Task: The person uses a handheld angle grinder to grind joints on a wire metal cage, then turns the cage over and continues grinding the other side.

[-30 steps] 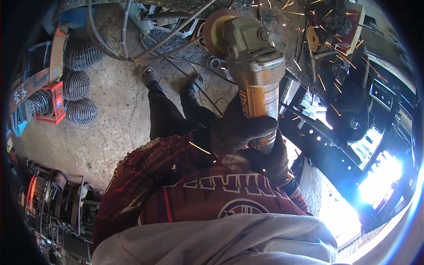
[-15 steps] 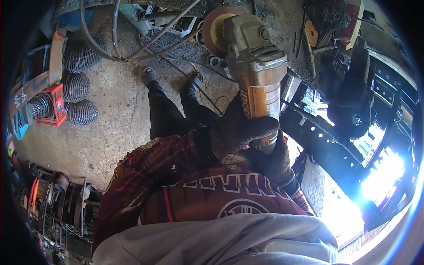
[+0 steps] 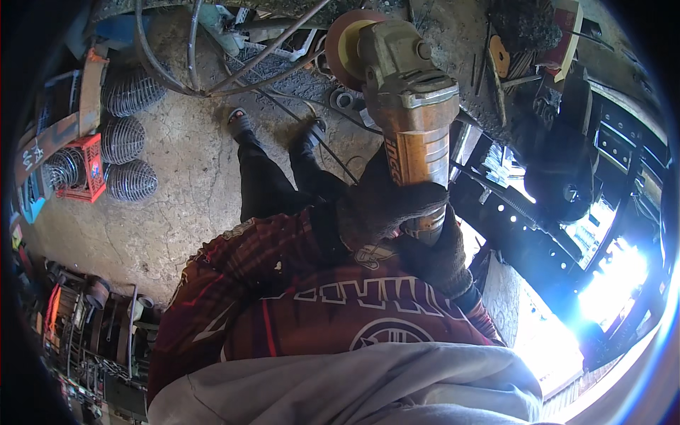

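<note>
Both my hands wear dark gloves and hold an angle grinder (image 3: pixel 418 142) upright in front of my chest. My left hand (image 3: pixel 386 209) wraps around the orange body. My right hand (image 3: pixel 439 262) closes around the lower end, partly hidden behind the left hand and the tool. A round reddish-brown disc with a yellowish centre (image 3: pixel 347 49) is mounted at the grinder's grey metal head. Left of the disc, bent metal rods (image 3: pixel 205 92) form loops above the floor. One rod runs up close to the disc; I cannot tell whether they touch.
Coiled wire baskets (image 3: pixel 127 180) and a red crate (image 3: pixel 88 170) stand at the left. Metal parts crowd the lower left. To the right is a dark perforated metal frame (image 3: pixel 538 234) beside bright light. A cable (image 3: pixel 333 152) crosses the concrete floor near my feet.
The rods have shifted slightly to the right in view. The grinder and both hands have hardly moved; the grip is the same.
</note>
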